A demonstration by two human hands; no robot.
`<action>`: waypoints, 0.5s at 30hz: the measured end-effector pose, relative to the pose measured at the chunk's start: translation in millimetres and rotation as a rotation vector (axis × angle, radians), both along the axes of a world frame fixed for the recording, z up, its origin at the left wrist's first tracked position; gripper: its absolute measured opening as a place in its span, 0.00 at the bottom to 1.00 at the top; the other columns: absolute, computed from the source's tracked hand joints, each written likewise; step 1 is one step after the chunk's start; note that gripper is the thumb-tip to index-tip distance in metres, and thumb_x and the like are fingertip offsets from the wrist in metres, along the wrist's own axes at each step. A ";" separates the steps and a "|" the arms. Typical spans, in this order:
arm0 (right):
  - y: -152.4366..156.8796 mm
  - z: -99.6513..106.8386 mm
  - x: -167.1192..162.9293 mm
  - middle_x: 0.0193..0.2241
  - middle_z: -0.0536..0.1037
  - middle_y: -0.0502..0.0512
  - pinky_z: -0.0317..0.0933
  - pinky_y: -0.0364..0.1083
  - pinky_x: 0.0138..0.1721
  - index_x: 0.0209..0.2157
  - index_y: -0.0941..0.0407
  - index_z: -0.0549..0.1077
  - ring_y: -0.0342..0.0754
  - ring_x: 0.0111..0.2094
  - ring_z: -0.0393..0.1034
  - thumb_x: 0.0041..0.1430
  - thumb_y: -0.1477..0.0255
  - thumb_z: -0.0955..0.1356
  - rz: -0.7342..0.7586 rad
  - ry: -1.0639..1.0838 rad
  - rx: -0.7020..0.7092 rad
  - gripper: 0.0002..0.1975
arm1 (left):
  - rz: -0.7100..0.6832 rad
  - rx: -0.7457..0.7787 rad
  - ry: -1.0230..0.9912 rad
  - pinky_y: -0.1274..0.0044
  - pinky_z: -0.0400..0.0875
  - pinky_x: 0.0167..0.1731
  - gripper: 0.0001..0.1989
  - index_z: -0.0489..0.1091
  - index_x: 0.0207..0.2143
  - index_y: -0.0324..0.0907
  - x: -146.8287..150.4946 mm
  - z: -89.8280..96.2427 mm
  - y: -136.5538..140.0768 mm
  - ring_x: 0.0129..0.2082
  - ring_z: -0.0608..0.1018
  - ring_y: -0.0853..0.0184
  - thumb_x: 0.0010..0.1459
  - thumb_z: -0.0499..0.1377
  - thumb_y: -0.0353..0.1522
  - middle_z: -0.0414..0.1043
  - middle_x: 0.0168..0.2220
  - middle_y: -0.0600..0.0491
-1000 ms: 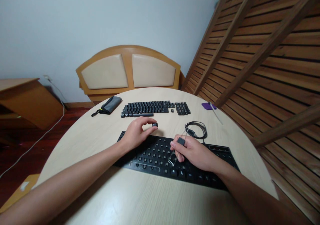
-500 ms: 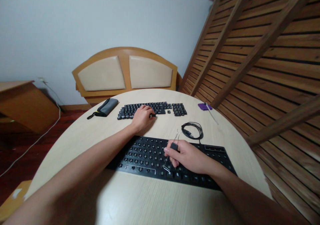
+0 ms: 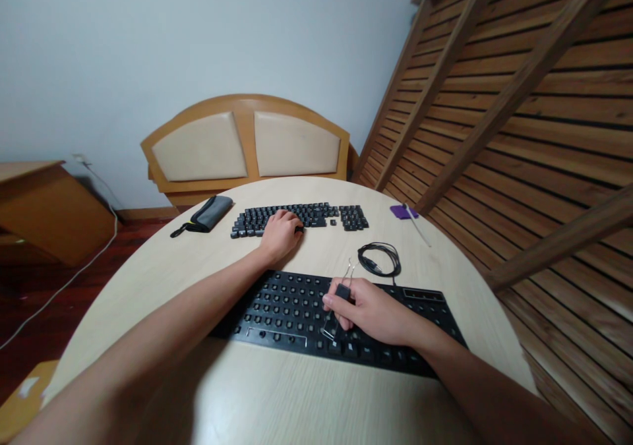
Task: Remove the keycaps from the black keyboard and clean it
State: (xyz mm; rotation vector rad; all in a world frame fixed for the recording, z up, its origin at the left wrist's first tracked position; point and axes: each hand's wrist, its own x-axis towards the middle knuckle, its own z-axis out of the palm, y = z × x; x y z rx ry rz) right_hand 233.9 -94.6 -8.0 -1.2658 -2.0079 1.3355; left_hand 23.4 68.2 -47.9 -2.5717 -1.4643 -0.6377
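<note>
A black keyboard lies across the front of the table, turned slightly; many of its key positions are bare, while large keycaps remain along its near row. Over its middle, my right hand is closed around a keycap puller with a black handle and wire loops at both ends. My left hand reaches past the keyboard to the near edge of the loose black keycaps, laid out in rows. Its fingers are curled down on a dark keycap, partly hidden by the fingertips.
A coiled black cable lies behind the keyboard. At the back left is a grey pouch with a strap. A purple cloth and a thin pale stick are at the right. One single keycap sits apart.
My left hand has shifted slightly left along the near edge of the loose keycaps. My right hand keeps the keycap puller in nearly the same place over the keyboard.
</note>
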 end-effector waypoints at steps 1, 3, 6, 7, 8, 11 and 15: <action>0.0 0.3 0.0 0.19 0.73 0.47 0.61 0.42 0.31 0.32 0.56 0.70 0.42 0.22 0.67 0.68 0.64 0.63 -0.001 -0.004 -0.001 0.13 | 0.004 -0.003 -0.003 0.62 0.66 0.52 0.10 0.78 0.42 0.41 -0.1 -0.4 -0.3 0.53 0.68 0.51 0.59 0.60 0.29 0.76 0.47 0.45; 0.0 0.4 0.0 0.19 0.73 0.47 0.61 0.43 0.31 0.32 0.56 0.70 0.43 0.23 0.67 0.68 0.64 0.63 -0.003 -0.012 -0.001 0.13 | 0.008 -0.008 -0.011 0.61 0.66 0.52 0.11 0.78 0.42 0.41 -0.4 -1.2 -0.9 0.53 0.68 0.51 0.58 0.60 0.29 0.76 0.48 0.45; 0.4 0.0 0.4 0.19 0.73 0.47 0.61 0.43 0.31 0.32 0.56 0.70 0.43 0.23 0.67 0.68 0.62 0.63 -0.006 -0.014 -0.001 0.14 | -0.001 -0.019 -0.031 0.60 0.66 0.51 0.11 0.77 0.43 0.40 -0.9 -0.6 -1.1 0.53 0.68 0.50 0.58 0.60 0.29 0.76 0.48 0.44; 0.7 -0.1 0.9 0.19 0.73 0.47 0.61 0.43 0.31 0.32 0.56 0.71 0.43 0.23 0.67 0.68 0.62 0.63 -0.005 -0.012 -0.001 0.14 | -0.009 -0.023 -0.039 0.60 0.66 0.52 0.11 0.77 0.43 0.40 -1.0 0.3 -1.3 0.53 0.68 0.50 0.57 0.60 0.29 0.75 0.49 0.44; 1.1 0.0 1.7 0.20 0.73 0.47 0.61 0.43 0.31 0.32 0.57 0.71 0.43 0.23 0.67 0.68 0.62 0.63 -0.001 -0.011 0.004 0.14 | -0.021 -0.029 -0.047 0.60 0.66 0.52 0.12 0.76 0.44 0.41 -1.0 1.8 -1.8 0.53 0.69 0.50 0.57 0.60 0.29 0.75 0.49 0.44; 2.9 2.1 6.0 0.21 0.74 0.48 0.61 0.43 0.32 0.33 0.57 0.74 0.43 0.24 0.67 0.66 0.62 0.65 0.008 -0.025 0.038 0.13 | -0.075 -0.049 -0.074 0.62 0.66 0.54 0.13 0.75 0.45 0.41 0.5 8.1 -8.4 0.52 0.70 0.53 0.56 0.60 0.27 0.74 0.50 0.45; 6.4 10.0 16.1 0.22 0.72 0.47 0.59 0.44 0.32 0.33 0.57 0.75 0.43 0.25 0.66 0.64 0.61 0.66 -0.035 -0.052 0.108 0.14 | -0.155 -0.090 -0.123 0.66 0.68 0.54 0.10 0.72 0.45 0.39 7.0 15.6 -40.0 0.50 0.73 0.58 0.60 0.58 0.27 0.74 0.49 0.46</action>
